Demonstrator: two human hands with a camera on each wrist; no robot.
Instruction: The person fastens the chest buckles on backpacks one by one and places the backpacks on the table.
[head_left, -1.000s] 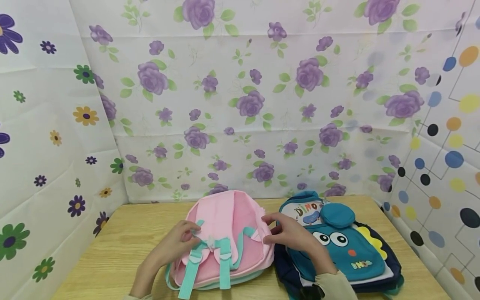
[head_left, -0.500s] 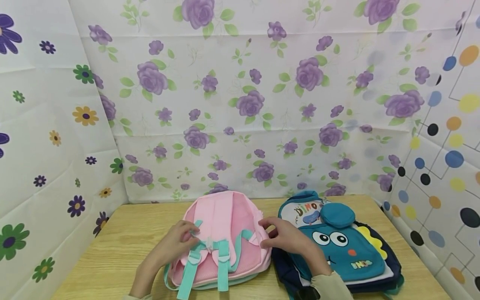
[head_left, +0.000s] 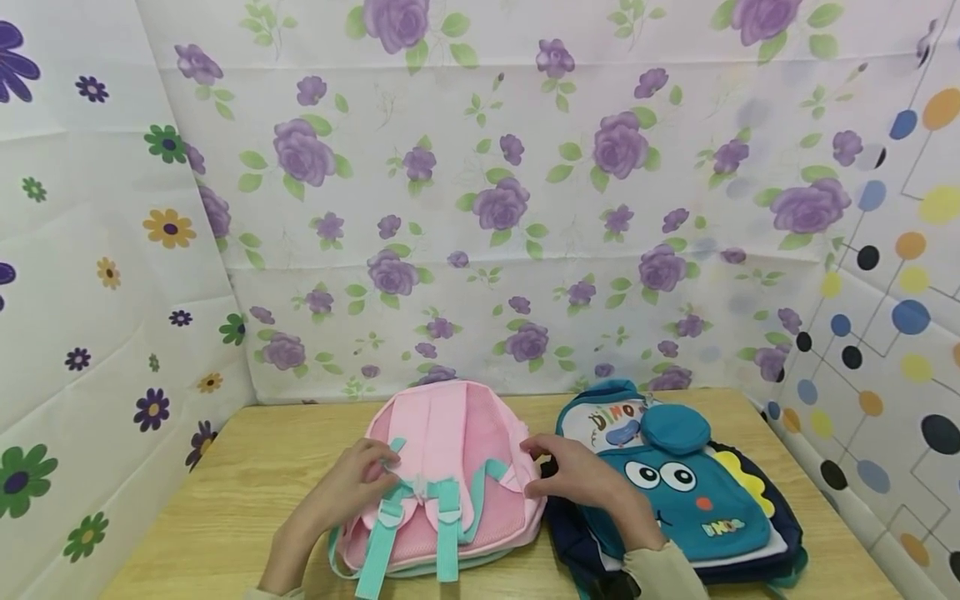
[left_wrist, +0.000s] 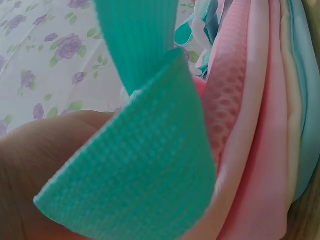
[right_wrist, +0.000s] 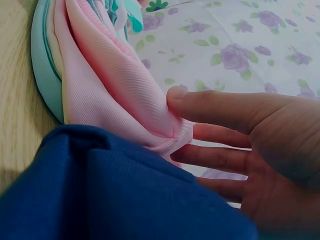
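Here's the pink backpack (head_left: 491,425), strap side up on the table (head_left: 225,492), right between the two hands. Look at the right hand (head_left: 577,471): thumb on the near face of the bag's side edge, the other fingers round behind, a fold of pink cloth pinched in that narrow gap. Over on the other side, the left hand (head_left: 348,483) has its fingers bent in at the bag's left edge, thumb and forefinger a little apart; a teal strap (left_wrist: 135,165) covers them in the left wrist view, so I can't tell how firmly they grip, if at all. Between the hands, two teal straps (head_left: 447,533) run down the bag toward the person. Just right of the right fingers, under that forearm, lies the blue backpack (head_left: 723,542), big cartoon eyes upward, yellow scallops (head_left: 742,483) along its far side from the hand. And beyond both sets of fingers, behind the table, hangs a white cloth (head_left: 450,208) covered in purple roses.
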